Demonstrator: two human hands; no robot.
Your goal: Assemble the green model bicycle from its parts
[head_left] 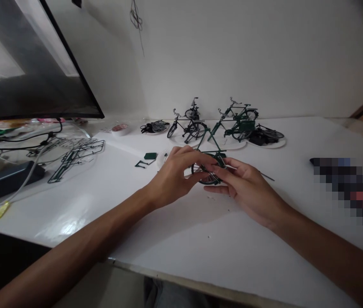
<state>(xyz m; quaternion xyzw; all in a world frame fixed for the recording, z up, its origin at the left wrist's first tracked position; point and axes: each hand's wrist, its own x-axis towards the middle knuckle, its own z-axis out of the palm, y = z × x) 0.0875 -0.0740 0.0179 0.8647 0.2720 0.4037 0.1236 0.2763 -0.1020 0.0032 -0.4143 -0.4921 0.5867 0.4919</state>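
head | model bicycle upright, long axis sideways | left hand, right hand gripping it

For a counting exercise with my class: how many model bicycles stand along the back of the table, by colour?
Black model bicycles: 2
Green model bicycles: 2
Total: 4

A small dark-green model bicycle frame stands upright, its thin tubes forming a triangle, with a black spoked wheel at its bottom, held between the left hand and right hand, which partly hide it.
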